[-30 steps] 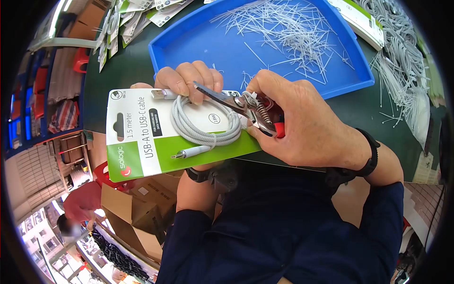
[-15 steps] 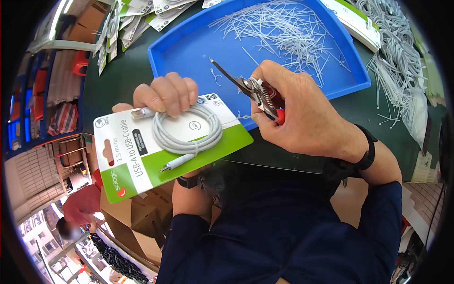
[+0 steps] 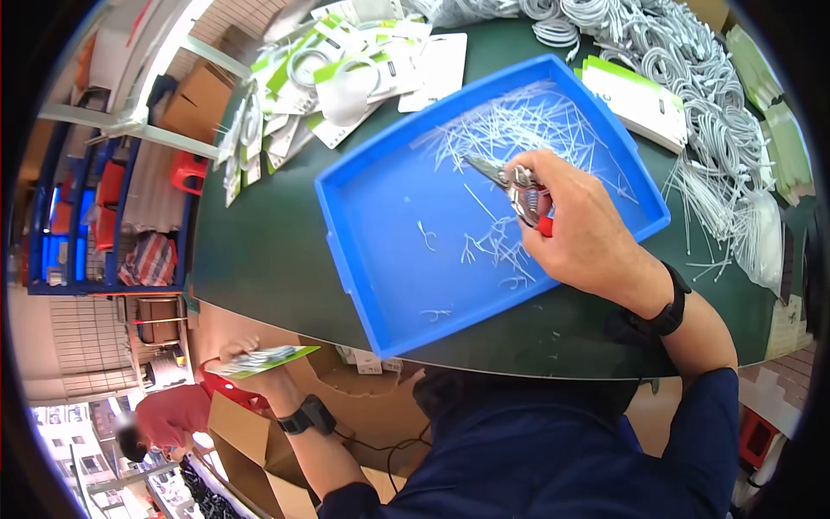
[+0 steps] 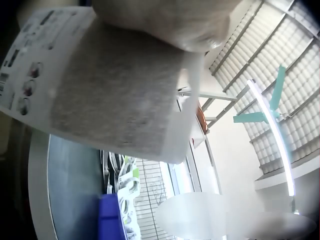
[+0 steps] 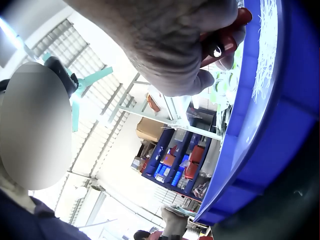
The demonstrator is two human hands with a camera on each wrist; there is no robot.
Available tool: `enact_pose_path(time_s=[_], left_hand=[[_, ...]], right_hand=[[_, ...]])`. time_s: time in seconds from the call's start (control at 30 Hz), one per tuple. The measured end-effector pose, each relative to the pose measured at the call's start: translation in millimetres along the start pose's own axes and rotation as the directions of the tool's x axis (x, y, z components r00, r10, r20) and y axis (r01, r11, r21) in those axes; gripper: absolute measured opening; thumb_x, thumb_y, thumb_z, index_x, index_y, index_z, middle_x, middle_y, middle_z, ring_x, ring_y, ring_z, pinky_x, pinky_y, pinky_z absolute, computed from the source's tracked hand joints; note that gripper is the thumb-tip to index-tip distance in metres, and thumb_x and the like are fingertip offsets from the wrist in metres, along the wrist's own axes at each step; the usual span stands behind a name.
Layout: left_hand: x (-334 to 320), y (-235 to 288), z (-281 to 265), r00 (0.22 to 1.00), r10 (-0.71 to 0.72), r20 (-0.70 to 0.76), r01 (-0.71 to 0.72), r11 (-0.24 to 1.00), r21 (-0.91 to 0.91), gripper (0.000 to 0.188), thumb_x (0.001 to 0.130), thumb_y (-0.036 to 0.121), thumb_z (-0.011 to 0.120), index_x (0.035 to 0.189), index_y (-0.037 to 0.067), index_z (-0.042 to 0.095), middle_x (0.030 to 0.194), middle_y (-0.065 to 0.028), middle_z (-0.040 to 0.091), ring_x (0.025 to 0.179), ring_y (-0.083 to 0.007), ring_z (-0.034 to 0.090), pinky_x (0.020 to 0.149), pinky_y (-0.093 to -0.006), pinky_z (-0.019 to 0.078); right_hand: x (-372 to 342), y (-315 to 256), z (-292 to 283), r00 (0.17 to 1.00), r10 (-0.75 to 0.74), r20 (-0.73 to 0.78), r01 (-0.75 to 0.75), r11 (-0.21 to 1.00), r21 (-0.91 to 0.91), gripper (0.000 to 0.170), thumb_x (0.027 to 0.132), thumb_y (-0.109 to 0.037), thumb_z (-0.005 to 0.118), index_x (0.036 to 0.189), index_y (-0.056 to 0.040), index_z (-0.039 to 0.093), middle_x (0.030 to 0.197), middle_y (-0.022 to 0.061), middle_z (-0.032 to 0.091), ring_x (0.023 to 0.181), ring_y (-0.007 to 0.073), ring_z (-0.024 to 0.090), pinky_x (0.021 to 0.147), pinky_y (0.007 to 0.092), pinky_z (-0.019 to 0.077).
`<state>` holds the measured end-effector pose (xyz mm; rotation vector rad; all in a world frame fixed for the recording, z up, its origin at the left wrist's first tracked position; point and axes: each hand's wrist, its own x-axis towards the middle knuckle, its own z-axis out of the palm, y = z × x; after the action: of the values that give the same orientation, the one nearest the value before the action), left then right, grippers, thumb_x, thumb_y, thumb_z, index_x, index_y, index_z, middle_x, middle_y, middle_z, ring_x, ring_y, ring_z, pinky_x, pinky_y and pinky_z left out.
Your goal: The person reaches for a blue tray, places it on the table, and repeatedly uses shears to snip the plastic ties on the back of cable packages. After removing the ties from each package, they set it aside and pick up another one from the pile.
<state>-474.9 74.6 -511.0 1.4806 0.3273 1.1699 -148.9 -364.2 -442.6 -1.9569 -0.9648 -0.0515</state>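
My left hand (image 3: 238,347) holds a cable card (image 3: 275,362) off the table's front left edge, tilted so that it shows nearly edge-on. A coiled light grey USB cable (image 3: 259,355) is on its face. In the left wrist view the card's printed back (image 4: 117,95) hangs under the fingers. Over the blue tray (image 3: 359,294), my right hand (image 3: 586,227) grips red-handled snips (image 3: 526,192) with a coil spring, their blades pointing up and left. White cable ties (image 3: 527,121) and cut-off pieces lie in the tray.
Packed cable cards (image 3: 346,73) pile up at the back left of the green table (image 3: 259,251). To the right lie a stack of blank cards (image 3: 635,108), many coiled cables (image 3: 692,95) and a bundle of ties (image 3: 752,233). An open carton (image 3: 238,428) stands below, near another person (image 3: 173,415).
My left hand has carried the cable card down and left, away from the tray. The snips in my right hand are now over the tray, and the head view has shifted.
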Motion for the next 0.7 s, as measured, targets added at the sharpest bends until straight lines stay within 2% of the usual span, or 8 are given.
enact_pose_path(time_s=[0.03,0.07,0.13,0.23,0.37,0.47,0.6,0.7], left_hand=[[0.5,5.9,13.8,0.959,-0.011,-0.283,0.047,0.991,0.122,0.056,0.111,0.057,0.036,0.087,0.010,0.056,0.075,-0.0042,0.058,0.073,-0.0194,0.058,0.075,-0.0350,0.0493],[1.1,13.3,23.7,0.838,0.012,-0.545,0.131,0.966,0.222,0.054,0.111,0.055,0.038,0.087,0.010,0.056,0.076,-0.0043,0.059,0.075,-0.0184,0.059,0.074,-0.0342,0.0493],[14.5,3.5,-5.4,0.785,0.046,-0.618,0.145,0.956,0.256,0.052,0.110,0.053,0.041,0.087,0.009,0.056,0.076,-0.0037,0.059,0.074,-0.0174,0.058,0.071,-0.0326,0.0486],[29.0,0.5,1.4,0.771,0.051,-0.635,0.212,0.919,0.331,0.049,0.111,0.049,0.042,0.088,0.008,0.057,0.078,-0.0029,0.059,0.075,-0.0169,0.058,0.071,-0.0319,0.0494],[69.2,-23.8,23.1,0.973,-0.016,-0.230,0.072,0.968,0.240,0.026,0.109,0.027,0.053,0.094,0.008,0.060,0.081,-0.0015,0.059,0.073,-0.0146,0.058,0.066,-0.0302,0.0493],[101.7,-20.2,112.5,0.997,-0.065,0.036,0.047,0.925,0.376,0.018,0.105,0.020,0.063,0.095,0.005,0.063,0.083,-0.0012,0.062,0.073,-0.0103,0.058,0.070,-0.0264,0.0503],[134.8,-22.2,212.1,0.854,-0.123,0.506,-0.238,0.773,0.589,0.017,0.094,0.012,0.075,0.107,0.002,0.068,0.089,-0.0032,0.065,0.078,-0.0106,0.060,0.070,-0.0260,0.0502],[147.9,-26.8,286.3,0.636,-0.089,0.767,-0.572,0.614,0.545,0.036,0.085,0.012,0.083,0.116,0.004,0.069,0.099,-0.0081,0.068,0.086,-0.0186,0.065,0.077,-0.0321,0.0548]], right_hand=[[1.8,1.2,-2.4,1.000,0.008,0.001,-0.008,1.000,-0.026,0.045,0.081,-0.002,0.075,0.122,-0.0023,0.058,0.088,0.0117,0.060,0.072,0.0251,0.057,0.070,0.0375,0.0490],[4.1,-2.4,-6.4,0.998,0.050,0.027,-0.050,0.999,-0.020,0.046,0.082,-0.006,0.076,0.124,-0.0005,0.058,0.093,0.0151,0.061,0.079,0.0307,0.060,0.075,0.0406,0.0503],[8.8,-10.0,-14.0,0.988,0.134,0.081,-0.134,0.991,-0.010,0.051,0.084,-0.015,0.079,0.127,0.0029,0.058,0.103,0.0220,0.065,0.093,0.0419,0.065,0.085,0.0467,0.0529],[5.4,3.7,-4.9,0.999,0.036,0.013,-0.036,0.999,0.018,0.061,0.085,-0.022,0.082,0.132,0.0073,0.057,0.104,0.0225,0.065,0.095,0.0398,0.065,0.088,0.0449,0.0521],[-0.2,7.7,-0.5,0.998,0.026,0.058,-0.024,0.999,-0.026,0.069,0.083,-0.021,0.084,0.140,0.0032,0.055,0.103,0.0189,0.063,0.091,0.0365,0.061,0.089,0.0445,0.0502],[1.1,6.3,-3.6,0.984,0.068,0.162,-0.063,0.997,-0.040,0.067,0.082,-0.024,0.085,0.136,0.0037,0.057,0.102,0.0172,0.063,0.090,0.0338,0.060,0.085,0.0424,0.0498],[13.3,-4.9,-17.2,0.949,0.189,0.253,-0.201,0.979,0.025,0.053,0.084,-0.027,0.084,0.119,0.0048,0.062,0.092,0.0178,0.064,0.083,0.0347,0.062,0.079,0.0443,0.0500],[18.4,-9.4,-21.9,0.937,0.226,0.265,-0.262,0.959,0.108,0.048,0.086,-0.030,0.083,0.114,0.0035,0.065,0.087,0.0186,0.066,0.079,0.0370,0.064,0.076,0.0456,0.0516]])
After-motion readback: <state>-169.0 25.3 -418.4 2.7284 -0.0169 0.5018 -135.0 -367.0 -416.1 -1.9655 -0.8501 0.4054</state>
